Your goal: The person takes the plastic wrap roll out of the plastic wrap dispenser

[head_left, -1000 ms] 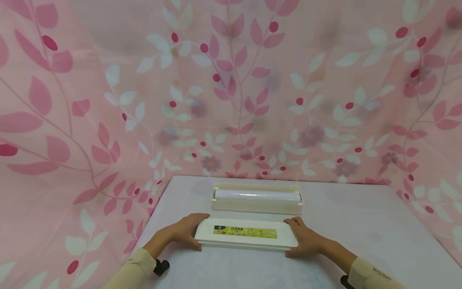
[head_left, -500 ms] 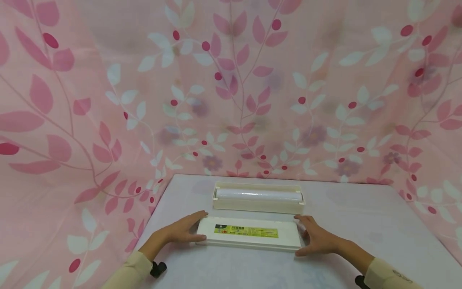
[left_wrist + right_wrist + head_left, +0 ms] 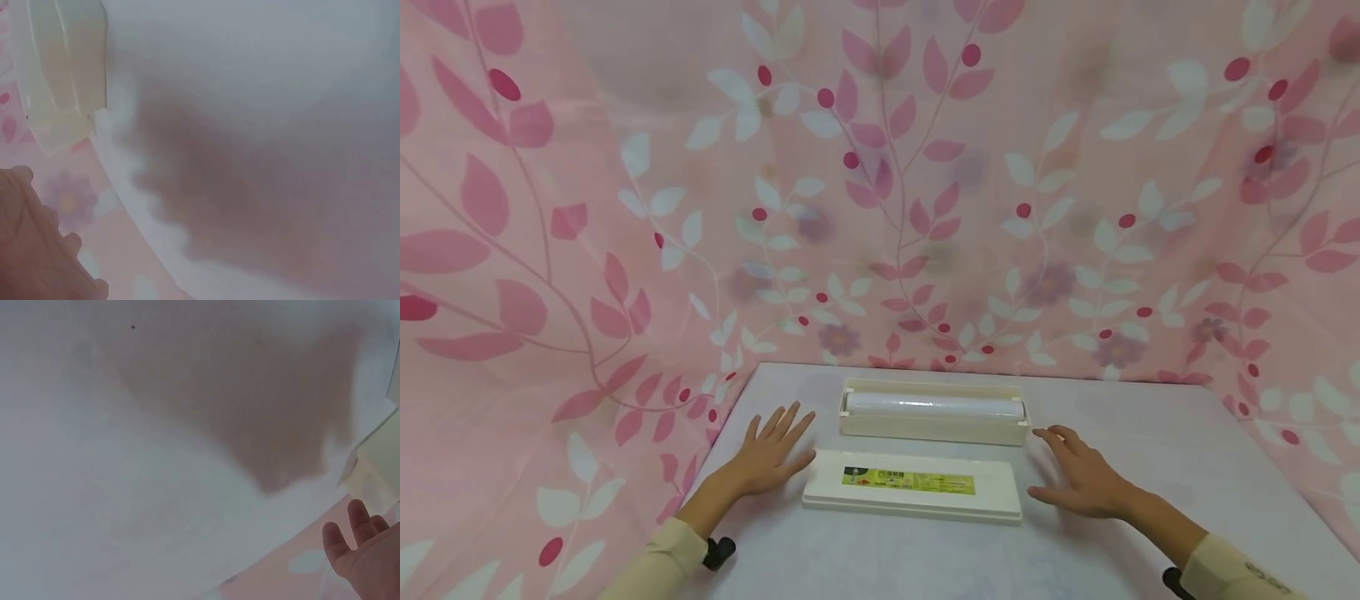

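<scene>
On the desk (image 3: pixel 1120 450) a flat cream lid (image 3: pixel 913 497) with a green-yellow label lies near the front edge, label side up, and nobody has hold of it. The left hand (image 3: pixel 771 454) rests just off the lid's left end, fingers straight and spread, palm low over the desk and holding nothing; its thumb is close to the lid's corner but looks apart from it. The right hand (image 3: pixel 1082 481) sits off the lid's right end, fingers loosely extended and a little arched, also empty and clear of the lid. Both hands flank the lid evenly, which fits a long, thin piece that is easiest to manage from its two ends. Just behind the lid, parallel to it and close by with a narrow gap between them, stands the open box (image 3: pixel 934 427), a long cream tray with a white roll (image 3: pixel 934 406) of film lying lengthwise inside it, so its top is uncovered. The lid matches the box in length, lying flat alongside it. A pink leaf-print cloth (image 3: pixel 880 183) hangs behind and to the sides. The wrist views are blurred, showing only the pale desk, a bit of cream plastic and part of each hand.
</scene>
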Tool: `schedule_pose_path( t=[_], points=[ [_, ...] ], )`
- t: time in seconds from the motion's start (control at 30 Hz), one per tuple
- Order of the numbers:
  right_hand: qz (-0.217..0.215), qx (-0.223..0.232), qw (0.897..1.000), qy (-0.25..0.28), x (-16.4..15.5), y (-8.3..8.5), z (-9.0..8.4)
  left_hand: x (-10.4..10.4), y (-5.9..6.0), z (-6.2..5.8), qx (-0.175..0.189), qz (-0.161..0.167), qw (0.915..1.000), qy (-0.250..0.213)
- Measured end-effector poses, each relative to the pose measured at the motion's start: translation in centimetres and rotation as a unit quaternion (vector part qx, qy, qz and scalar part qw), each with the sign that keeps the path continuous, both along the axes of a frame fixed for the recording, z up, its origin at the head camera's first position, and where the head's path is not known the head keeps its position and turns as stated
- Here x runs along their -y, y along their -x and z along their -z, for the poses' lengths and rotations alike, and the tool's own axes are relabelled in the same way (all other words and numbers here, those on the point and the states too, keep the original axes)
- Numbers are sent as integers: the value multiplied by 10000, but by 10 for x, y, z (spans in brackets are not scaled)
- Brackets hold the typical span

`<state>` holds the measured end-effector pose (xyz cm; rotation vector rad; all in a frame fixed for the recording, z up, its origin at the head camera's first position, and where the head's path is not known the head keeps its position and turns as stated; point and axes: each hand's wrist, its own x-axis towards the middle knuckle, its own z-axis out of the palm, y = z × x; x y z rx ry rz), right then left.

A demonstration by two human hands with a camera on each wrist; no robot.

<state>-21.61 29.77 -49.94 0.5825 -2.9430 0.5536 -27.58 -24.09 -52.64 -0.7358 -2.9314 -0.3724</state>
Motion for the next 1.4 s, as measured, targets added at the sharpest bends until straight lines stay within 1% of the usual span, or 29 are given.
schedule_pose_path(
  t=[0.13, 0.27, 0.3, 0.4, 0.5, 0.57, 0.63, 0.77, 0.83, 0.9, 1.0, 1.07, 1.17, 1.27, 1.33, 1.4],
  points=[
    [52, -483, 9983, -336, -7, 2, 1, 7, 3, -2, -294, -194, 9990, 259],
    [-74, -841, 9945, -621, -17, 8, 2, 11, 7, -9, -566, -344, 9959, 615],
    [-103, -967, 9930, -671, -21, 11, 6, 12, 9, -10, -638, -357, 9953, 633],
    [-58, -1123, 9908, -751, -28, 18, 7, 15, 12, -13, -768, -415, 9944, 589],
    [58, -1125, 9908, -756, -33, 24, 4, 19, 16, -16, -846, -419, 9947, 418],
    [122, -1070, 9914, -743, -37, 26, -1, 22, 18, -19, -870, -418, 9946, 379],
    [218, -1073, 9909, -777, -40, 29, -5, 26, 21, -23, -940, -461, 9934, 474],
    [421, -1027, 9905, -814, -48, 34, -12, 31, 29, -38, -1064, -609, 9898, 723],
    [498, -977, 9903, -854, -50, 35, -14, 31, 32, -44, -1015, -693, 9892, 804],
    [522, -909, 9907, -869, -52, 37, -13, 31, 35, -48, -864, -746, 9906, 749],
    [489, -911, 9905, -905, -54, 41, -11, 33, 38, -47, -673, -836, 9918, 699],
    [497, -955, 9894, -977, -54, 43, -9, 33, 40, -43, -670, -878, 9914, 695],
    [539, -1141, 9857, -1117, -53, 46, -10, 34, 46, -35, -859, -880, 9882, 913],
    [560, -1388, 9808, -1253, -50, 47, -14, 30, 49, -30, -1177, -689, 9843, 1119],
    [554, -1545, 9774, -1334, -49, 49, -15, 27, 50, -29, -1348, -594, 9812, 1246],
    [556, -1711, 9735, -1409, -49, 52, -16, 23, 50, -31, -1392, -565, 9811, 1220]
  ],
)
